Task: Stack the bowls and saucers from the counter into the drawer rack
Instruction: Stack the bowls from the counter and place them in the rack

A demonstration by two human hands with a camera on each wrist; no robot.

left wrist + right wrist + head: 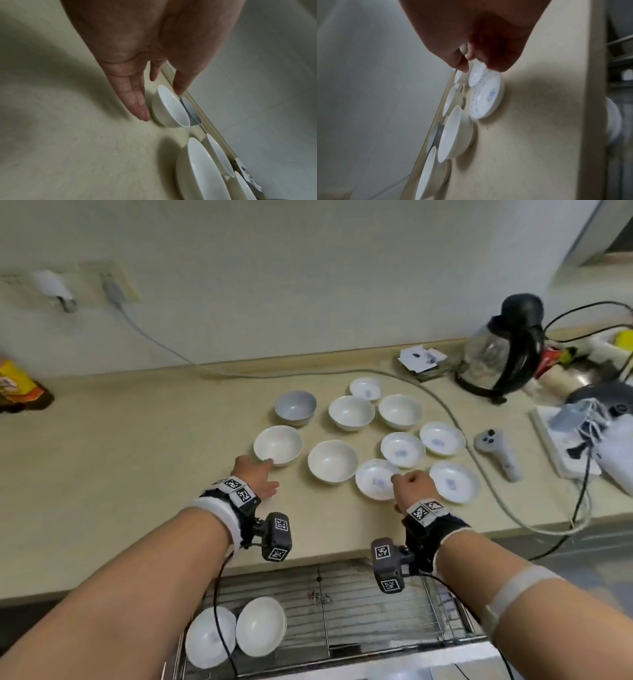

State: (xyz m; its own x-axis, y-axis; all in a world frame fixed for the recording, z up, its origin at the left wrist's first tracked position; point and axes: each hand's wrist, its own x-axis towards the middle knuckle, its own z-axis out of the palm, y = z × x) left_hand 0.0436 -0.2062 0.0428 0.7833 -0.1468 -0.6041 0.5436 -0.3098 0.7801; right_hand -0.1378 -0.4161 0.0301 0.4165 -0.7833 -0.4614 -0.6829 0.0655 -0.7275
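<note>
Several white bowls and blue-patterned saucers stand on the beige counter [137,440]. My left hand [263,474] is open, its straight fingers [140,108] touching the foot of the nearest left white bowl [278,445] [169,108], thumb above its rim. My right hand [407,484] hovers with curled fingers [488,60] and thumb close together over the right rim of a near saucer [373,479] [488,94]; I see nothing between them. Below the counter edge the open drawer rack [359,604] holds two white bowls [236,631] leaning at its left.
A glass kettle [496,354] stands at the back right, a grey controller [496,450] right of the saucers. A grey cable [445,405] curves behind and around the dishes. Papers and devices [582,433] crowd the far right; a snack packet [17,388] lies far left.
</note>
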